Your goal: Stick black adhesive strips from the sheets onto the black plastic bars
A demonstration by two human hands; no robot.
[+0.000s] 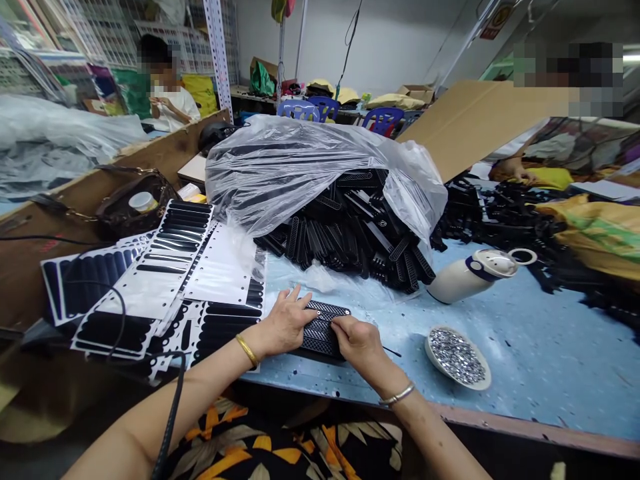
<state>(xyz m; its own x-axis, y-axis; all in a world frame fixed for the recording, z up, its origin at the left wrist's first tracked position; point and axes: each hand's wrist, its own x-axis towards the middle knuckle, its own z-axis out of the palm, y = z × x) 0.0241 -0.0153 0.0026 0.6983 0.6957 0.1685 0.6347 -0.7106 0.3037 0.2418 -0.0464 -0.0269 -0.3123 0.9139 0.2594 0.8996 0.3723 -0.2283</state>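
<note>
Black textured strips [320, 339] lie side by side on the blue table, close to its front edge. My left hand [286, 323] rests at their left end, fingers spread over the strips. At their right side my right hand [361, 339] is closed in a pinch; what is between its fingertips is too small to make out. A bowl of small silvery metal pieces [457, 358] stands to the right. Beyond my hands, a heap of black strips [345, 233] spills out of a clear plastic bag [300, 157].
White sheets with black strips [170, 250] are piled at the left. A tilted white bottle [463, 277] lies right of the heap. Black parts [510, 220] cover the back right. A cable [177, 393] hangs by my left forearm. Two people sit farther off.
</note>
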